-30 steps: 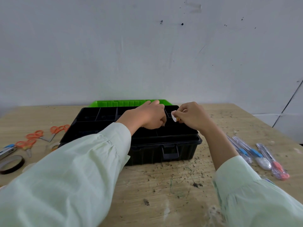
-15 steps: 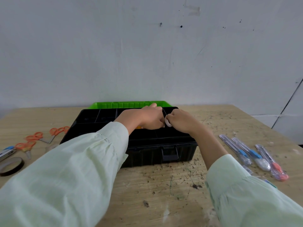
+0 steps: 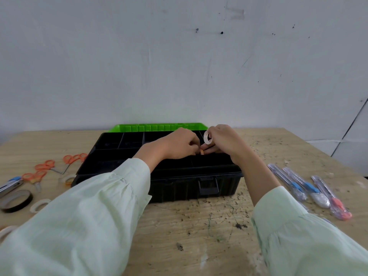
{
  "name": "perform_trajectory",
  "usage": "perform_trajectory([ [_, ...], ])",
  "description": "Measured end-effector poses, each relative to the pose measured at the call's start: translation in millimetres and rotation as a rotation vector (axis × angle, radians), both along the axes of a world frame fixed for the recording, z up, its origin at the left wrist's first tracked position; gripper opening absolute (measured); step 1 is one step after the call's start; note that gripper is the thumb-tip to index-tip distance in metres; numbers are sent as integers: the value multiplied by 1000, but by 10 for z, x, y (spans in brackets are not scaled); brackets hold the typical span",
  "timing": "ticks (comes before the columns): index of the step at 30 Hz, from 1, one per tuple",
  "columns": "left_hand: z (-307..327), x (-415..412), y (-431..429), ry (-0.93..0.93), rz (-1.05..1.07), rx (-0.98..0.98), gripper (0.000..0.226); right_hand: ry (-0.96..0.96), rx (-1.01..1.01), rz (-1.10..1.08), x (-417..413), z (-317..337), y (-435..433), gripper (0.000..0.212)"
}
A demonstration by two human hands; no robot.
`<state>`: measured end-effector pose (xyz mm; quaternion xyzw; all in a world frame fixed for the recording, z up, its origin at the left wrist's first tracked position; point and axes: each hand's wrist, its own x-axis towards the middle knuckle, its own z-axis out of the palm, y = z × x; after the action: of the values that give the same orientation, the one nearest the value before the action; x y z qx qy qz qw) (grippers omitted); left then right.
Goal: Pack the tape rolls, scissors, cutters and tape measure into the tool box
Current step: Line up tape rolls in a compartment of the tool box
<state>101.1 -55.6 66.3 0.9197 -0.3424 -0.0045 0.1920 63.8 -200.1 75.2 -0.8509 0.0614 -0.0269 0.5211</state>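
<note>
The black tool box (image 3: pixel 179 188) stands open mid-table, its divided tray on top and its green lid (image 3: pixel 157 127) folded back. My right hand (image 3: pixel 223 140) holds a small clear tape roll (image 3: pixel 207 137) upright over the tray's right rear. My left hand (image 3: pixel 179 144) is curled beside it, fingertips pinching a small tan roll (image 3: pixel 201 152) low in the tray. Three orange scissors (image 3: pixel 44 166) lie on the left, near a black tape roll (image 3: pixel 15 200) and pale tape rolls (image 3: pixel 39 205). Packaged cutters (image 3: pixel 304 185) lie on the right. I see no tape measure.
A blue-tipped cutter (image 3: pixel 11 183) lies at the far left edge. Another pale roll (image 3: pixel 67 179) leans by the box's left corner. The wooden table (image 3: pixel 199 236) is dirty with specks in front. A white wall rises right behind the box.
My right hand has lifted the clear roll up from between the two hands, so it now shows above the fingers. The left hand stays over the tray.
</note>
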Motion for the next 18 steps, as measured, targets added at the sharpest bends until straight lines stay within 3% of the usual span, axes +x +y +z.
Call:
perform_trajectory([
  [8, -90, -10, 59, -93, 27, -108, 4, -25, 93, 11, 6, -20, 6, 21],
  [18, -174, -89, 51, -150, 109, -178, 12, -25, 148, 6, 19, -11, 12, 19],
])
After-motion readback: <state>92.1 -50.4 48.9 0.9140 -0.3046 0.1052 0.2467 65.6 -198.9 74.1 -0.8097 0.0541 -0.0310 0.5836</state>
